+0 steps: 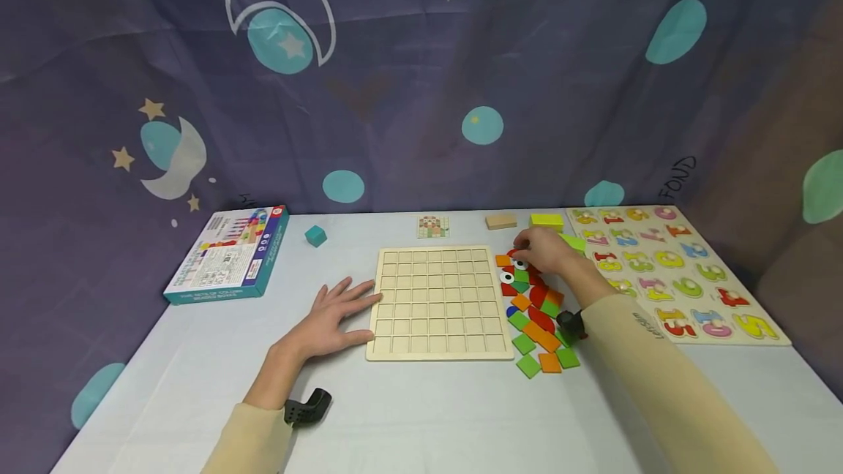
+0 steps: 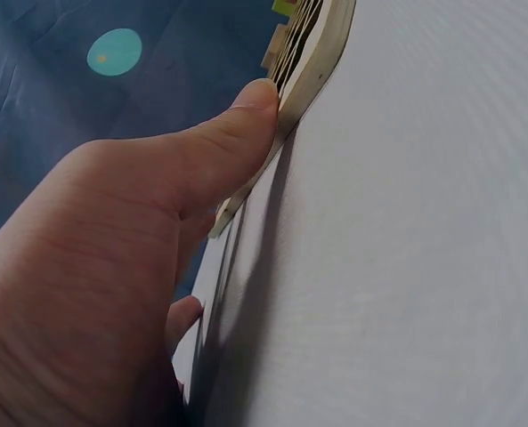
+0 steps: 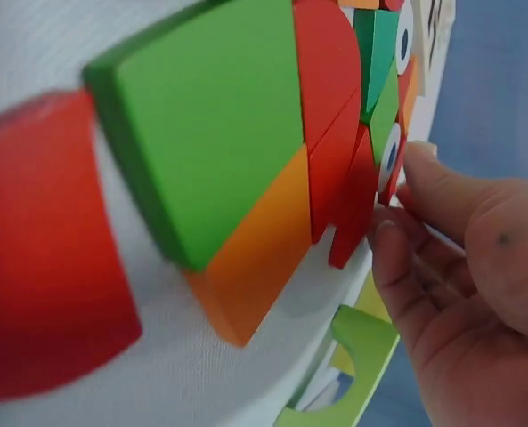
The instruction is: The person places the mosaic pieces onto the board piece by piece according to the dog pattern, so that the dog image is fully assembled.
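A pale wooden grid board (image 1: 439, 303) lies flat on the white table. My left hand (image 1: 336, 319) rests at its left side with the fingers spread. In the left wrist view, the thumb presses against the board's edge (image 2: 312, 76). Right of the board, my right hand (image 1: 545, 249) is at the far end of a group of coloured pieces. Its thumb and fingertips pinch at a red tile (image 3: 393, 174) beside a white tile with an eye (image 3: 388, 160), partly hiding the red one. Nearer pieces include a green tile (image 3: 215, 116) and an orange tile (image 3: 255, 253).
A number puzzle board (image 1: 707, 298) lies at the right. Along the back are a small pattern card (image 1: 432, 227), a wooden block (image 1: 501, 222), a yellow block (image 1: 546, 222) and a teal cube (image 1: 316, 235). A flat box (image 1: 227, 254) lies at the left. Light green arch piece (image 3: 370, 356) sits behind the tiles.
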Demonstrator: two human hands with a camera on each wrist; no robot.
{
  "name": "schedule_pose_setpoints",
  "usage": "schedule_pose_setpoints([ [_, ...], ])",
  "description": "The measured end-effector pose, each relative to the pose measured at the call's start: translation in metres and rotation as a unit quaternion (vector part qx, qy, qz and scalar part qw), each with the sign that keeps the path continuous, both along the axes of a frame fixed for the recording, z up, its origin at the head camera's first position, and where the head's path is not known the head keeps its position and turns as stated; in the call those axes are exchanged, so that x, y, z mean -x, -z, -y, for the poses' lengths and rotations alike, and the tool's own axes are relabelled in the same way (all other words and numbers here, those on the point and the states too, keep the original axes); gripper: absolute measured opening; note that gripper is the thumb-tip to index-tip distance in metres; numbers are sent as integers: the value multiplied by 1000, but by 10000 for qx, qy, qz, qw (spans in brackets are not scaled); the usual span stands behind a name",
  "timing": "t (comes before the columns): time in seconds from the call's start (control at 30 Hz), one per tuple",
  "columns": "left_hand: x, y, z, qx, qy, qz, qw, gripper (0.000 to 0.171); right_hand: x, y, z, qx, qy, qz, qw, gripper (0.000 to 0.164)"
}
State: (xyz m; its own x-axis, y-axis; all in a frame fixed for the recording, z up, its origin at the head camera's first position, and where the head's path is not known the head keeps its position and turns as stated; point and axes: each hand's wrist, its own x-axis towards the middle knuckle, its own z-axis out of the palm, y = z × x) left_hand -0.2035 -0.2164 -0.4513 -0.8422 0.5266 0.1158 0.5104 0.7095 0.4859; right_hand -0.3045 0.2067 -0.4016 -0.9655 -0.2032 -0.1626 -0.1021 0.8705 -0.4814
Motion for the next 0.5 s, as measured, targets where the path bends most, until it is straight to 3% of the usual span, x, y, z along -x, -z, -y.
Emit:
schedule_pose_setpoints([
  [0.2, 0, -1, -1, 99, 47, 44, 9999, 69, 2, 5, 4, -77, 56, -89, 9999, 26],
  [0.5, 0, -3, 0, 125, -9, 94, 9999, 69, 5, 7, 2, 218, -1, -242, 9995, 16],
])
